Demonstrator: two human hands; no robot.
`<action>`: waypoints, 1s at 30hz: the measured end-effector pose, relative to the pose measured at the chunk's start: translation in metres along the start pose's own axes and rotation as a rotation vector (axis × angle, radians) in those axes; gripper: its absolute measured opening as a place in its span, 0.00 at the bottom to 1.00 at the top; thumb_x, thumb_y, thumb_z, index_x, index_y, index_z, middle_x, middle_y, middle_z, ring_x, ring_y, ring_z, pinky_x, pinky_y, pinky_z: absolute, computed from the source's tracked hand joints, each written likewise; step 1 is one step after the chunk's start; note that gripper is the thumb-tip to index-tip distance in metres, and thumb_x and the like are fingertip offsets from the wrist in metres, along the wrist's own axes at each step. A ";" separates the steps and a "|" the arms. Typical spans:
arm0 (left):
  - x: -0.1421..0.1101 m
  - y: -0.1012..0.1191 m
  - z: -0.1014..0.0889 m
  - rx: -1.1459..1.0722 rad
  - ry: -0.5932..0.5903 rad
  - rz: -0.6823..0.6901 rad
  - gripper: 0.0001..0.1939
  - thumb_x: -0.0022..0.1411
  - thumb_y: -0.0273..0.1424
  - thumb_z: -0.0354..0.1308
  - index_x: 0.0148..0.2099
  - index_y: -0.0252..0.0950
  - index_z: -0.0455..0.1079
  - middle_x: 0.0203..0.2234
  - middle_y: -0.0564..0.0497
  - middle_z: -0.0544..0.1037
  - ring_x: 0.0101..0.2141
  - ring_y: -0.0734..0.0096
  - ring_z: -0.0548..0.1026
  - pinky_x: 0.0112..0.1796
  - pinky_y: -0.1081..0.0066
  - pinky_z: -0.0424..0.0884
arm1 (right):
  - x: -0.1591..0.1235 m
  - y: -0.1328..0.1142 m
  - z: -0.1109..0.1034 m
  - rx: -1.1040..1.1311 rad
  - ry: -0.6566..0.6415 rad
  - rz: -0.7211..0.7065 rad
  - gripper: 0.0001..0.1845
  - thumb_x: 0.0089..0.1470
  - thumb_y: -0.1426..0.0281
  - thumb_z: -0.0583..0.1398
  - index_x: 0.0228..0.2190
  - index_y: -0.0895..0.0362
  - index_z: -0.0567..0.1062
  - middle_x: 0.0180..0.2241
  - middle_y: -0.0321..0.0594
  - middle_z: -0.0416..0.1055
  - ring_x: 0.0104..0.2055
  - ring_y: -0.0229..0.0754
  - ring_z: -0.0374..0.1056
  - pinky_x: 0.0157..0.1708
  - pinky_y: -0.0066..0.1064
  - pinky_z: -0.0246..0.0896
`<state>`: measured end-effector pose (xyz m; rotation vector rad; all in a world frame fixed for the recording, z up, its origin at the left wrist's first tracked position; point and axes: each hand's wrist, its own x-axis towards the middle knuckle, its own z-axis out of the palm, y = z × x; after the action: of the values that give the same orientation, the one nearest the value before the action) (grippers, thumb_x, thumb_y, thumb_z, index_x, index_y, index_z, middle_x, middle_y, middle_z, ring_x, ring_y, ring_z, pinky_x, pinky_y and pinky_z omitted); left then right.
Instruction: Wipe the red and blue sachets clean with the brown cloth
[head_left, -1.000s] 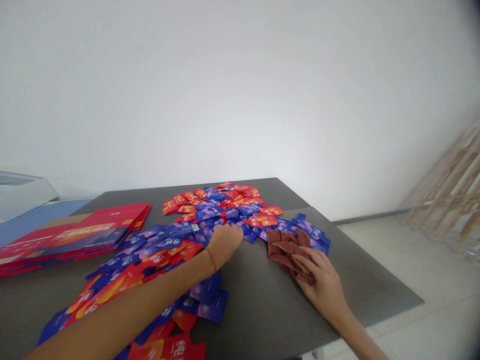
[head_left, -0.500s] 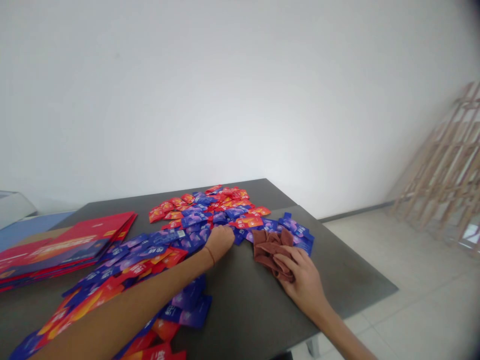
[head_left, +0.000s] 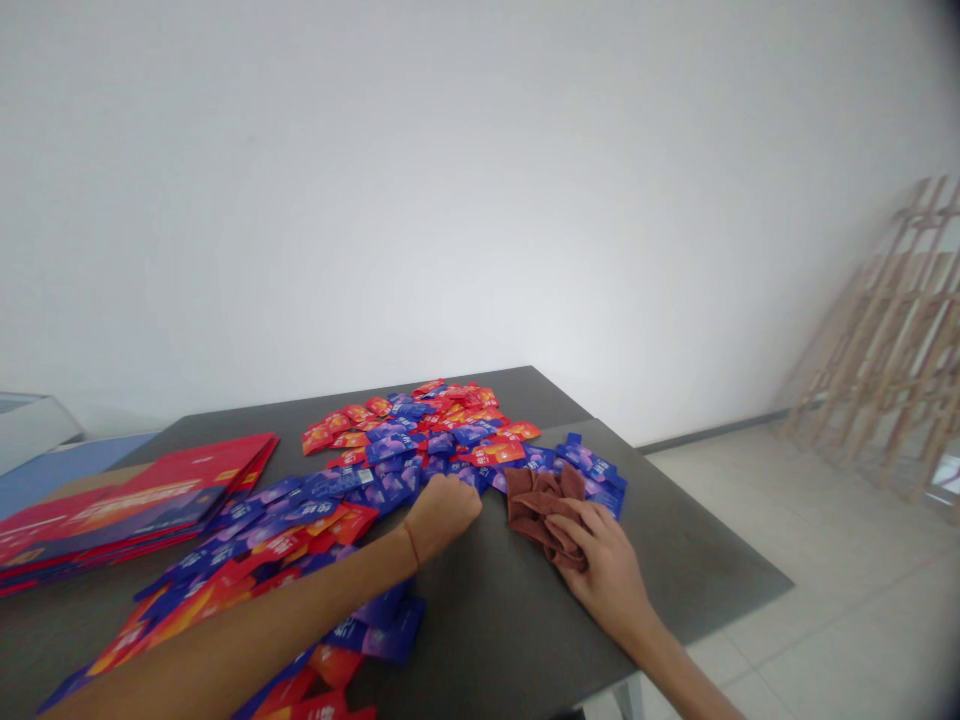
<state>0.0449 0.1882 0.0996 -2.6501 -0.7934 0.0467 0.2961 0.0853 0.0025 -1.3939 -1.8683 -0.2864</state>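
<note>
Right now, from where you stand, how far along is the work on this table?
Already stacked: the flat red packs at the table's left end. In hand: the right hand presses a bunched brown cloth, and the left hand rests closed against the loose red and blue sachets. Left: those sachets, spread unstacked across the dark table.

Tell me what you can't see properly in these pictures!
In the head view:
Packets under the left hand and forearm: hidden by them.
Printing on the packets: too small and blurry to read.
Brown cloth: partly hidden by the right hand.
Lowest packets: cut off by the bottom edge.
Wooden frame: cut off by the right edge.
</note>
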 end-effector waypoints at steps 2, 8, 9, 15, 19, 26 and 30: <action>-0.015 0.013 -0.017 0.000 -0.015 -0.075 0.09 0.68 0.21 0.56 0.38 0.29 0.78 0.27 0.39 0.78 0.30 0.58 0.79 0.34 0.64 0.71 | 0.000 0.000 0.000 0.003 -0.010 0.000 0.20 0.56 0.73 0.63 0.51 0.51 0.80 0.55 0.47 0.75 0.57 0.56 0.68 0.54 0.52 0.71; -0.052 0.018 -0.082 -0.083 -0.013 -0.272 0.12 0.70 0.30 0.55 0.33 0.35 0.75 0.25 0.45 0.77 0.29 0.58 0.76 0.30 0.66 0.63 | 0.000 0.001 -0.004 0.010 -0.031 0.013 0.18 0.58 0.73 0.63 0.50 0.50 0.80 0.56 0.47 0.74 0.57 0.56 0.68 0.55 0.54 0.70; -0.053 0.014 -0.090 -0.131 -0.002 -0.302 0.13 0.69 0.30 0.55 0.31 0.36 0.74 0.23 0.47 0.75 0.27 0.61 0.75 0.30 0.66 0.61 | 0.000 0.001 -0.004 0.012 -0.031 0.008 0.18 0.58 0.73 0.63 0.50 0.51 0.80 0.56 0.47 0.74 0.57 0.56 0.68 0.55 0.54 0.70; -0.047 -0.025 -0.080 -0.722 -0.062 -0.062 0.11 0.68 0.25 0.52 0.31 0.36 0.69 0.22 0.56 0.69 0.25 0.74 0.65 0.29 0.72 0.57 | 0.002 0.002 -0.006 0.006 -0.034 -0.007 0.18 0.58 0.72 0.64 0.50 0.51 0.80 0.56 0.46 0.74 0.56 0.55 0.69 0.54 0.51 0.71; -0.033 -0.041 -0.039 -0.853 -0.221 0.142 0.09 0.70 0.24 0.52 0.36 0.34 0.71 0.29 0.55 0.75 0.32 0.75 0.71 0.35 0.77 0.64 | 0.001 0.003 -0.006 0.005 -0.018 -0.005 0.18 0.58 0.72 0.63 0.50 0.51 0.81 0.55 0.46 0.75 0.56 0.55 0.69 0.54 0.50 0.71; 0.009 -0.048 0.018 -0.846 -0.502 0.264 0.08 0.73 0.34 0.61 0.45 0.33 0.75 0.38 0.51 0.79 0.37 0.69 0.78 0.40 0.67 0.77 | -0.003 0.012 -0.005 -0.002 -0.032 -0.009 0.18 0.58 0.71 0.63 0.51 0.51 0.80 0.55 0.46 0.75 0.57 0.56 0.69 0.55 0.53 0.70; 0.031 -0.043 0.031 -0.770 -0.553 0.205 0.17 0.73 0.39 0.62 0.57 0.34 0.73 0.49 0.45 0.78 0.44 0.62 0.79 0.44 0.59 0.80 | -0.004 0.014 -0.006 0.008 -0.041 -0.018 0.19 0.57 0.70 0.63 0.51 0.50 0.80 0.56 0.46 0.75 0.57 0.57 0.69 0.55 0.54 0.71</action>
<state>0.0443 0.2482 0.0886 -3.5134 -0.8053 0.6793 0.3117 0.0843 0.0003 -1.3882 -1.9142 -0.2612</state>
